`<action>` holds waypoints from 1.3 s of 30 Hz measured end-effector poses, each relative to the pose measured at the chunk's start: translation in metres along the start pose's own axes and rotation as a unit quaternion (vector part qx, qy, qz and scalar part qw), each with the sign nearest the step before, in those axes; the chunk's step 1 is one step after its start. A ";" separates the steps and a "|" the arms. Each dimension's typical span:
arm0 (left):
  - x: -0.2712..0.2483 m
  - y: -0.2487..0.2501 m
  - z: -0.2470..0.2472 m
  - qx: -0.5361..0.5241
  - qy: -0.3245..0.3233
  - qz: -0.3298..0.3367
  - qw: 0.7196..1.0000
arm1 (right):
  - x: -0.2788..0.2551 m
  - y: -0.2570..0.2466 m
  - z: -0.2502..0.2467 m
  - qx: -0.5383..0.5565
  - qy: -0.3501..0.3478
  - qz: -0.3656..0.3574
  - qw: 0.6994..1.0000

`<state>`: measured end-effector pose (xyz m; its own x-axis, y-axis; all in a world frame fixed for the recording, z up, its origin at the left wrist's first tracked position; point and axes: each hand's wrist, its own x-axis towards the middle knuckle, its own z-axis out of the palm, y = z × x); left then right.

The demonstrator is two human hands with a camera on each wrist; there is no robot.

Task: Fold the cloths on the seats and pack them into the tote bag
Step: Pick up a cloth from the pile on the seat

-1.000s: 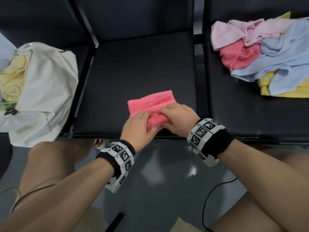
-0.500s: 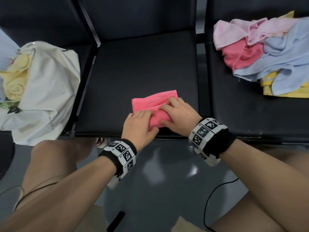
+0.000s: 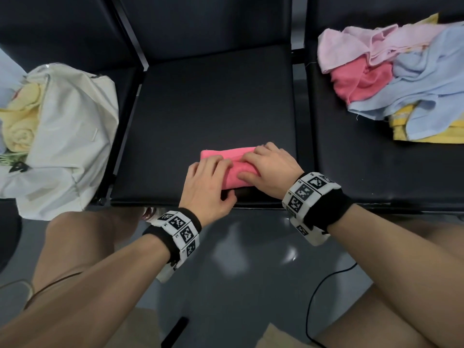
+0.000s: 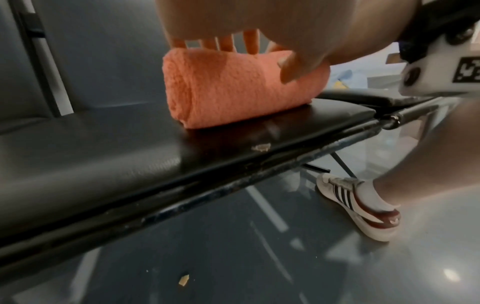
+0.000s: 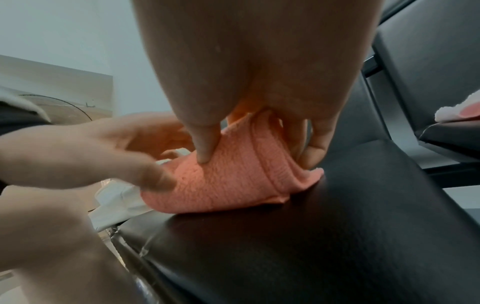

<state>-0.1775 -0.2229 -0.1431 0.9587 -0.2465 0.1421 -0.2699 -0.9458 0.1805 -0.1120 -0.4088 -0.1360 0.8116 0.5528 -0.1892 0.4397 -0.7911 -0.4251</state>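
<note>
A pink cloth (image 3: 218,154) lies rolled into a thick tube near the front edge of the middle black seat (image 3: 213,96). My left hand (image 3: 211,174) rests on the roll's left half. Its fingers (image 4: 250,43) lie straight over the top and the thumb hangs in front. My right hand (image 3: 268,169) grips the right end (image 5: 233,181), thumb pressed into the front, fingers curled round the back. A white tote bag (image 3: 70,136) slumps on the left seat with a rolled yellow cloth (image 3: 20,124) in its mouth. Several loose cloths (image 3: 401,79) are heaped on the right seat.
Metal frame bars (image 3: 128,33) run between the seats. My knees sit close under the front edge, a striped shoe (image 4: 358,203) is on the glossy grey floor, and a black cable (image 3: 316,297) trails on the floor at the right.
Both hands have rolled the pink cloth further away from me. The flat flap that stuck out beyond the fingers is now wound into the roll.
</note>
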 end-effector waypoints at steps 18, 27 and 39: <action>0.020 -0.012 -0.003 0.002 -0.136 -0.074 0.988 | -0.005 -0.003 0.007 -0.005 0.119 -0.080 0.990; -0.007 -0.009 0.006 0.061 0.035 -0.012 0.997 | -0.012 -0.019 0.026 -0.067 0.070 -0.073 0.993; -0.015 0.001 -0.005 0.122 -0.151 -0.056 0.979 | -0.019 -0.061 0.033 -0.196 0.011 0.040 0.980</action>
<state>-0.1926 -0.2188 -0.1403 0.9737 -0.1547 -0.1670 -0.1673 -0.9838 -0.0641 -0.1666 -0.3621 -0.1353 0.8554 0.4830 -0.1871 0.4854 -0.8736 -0.0362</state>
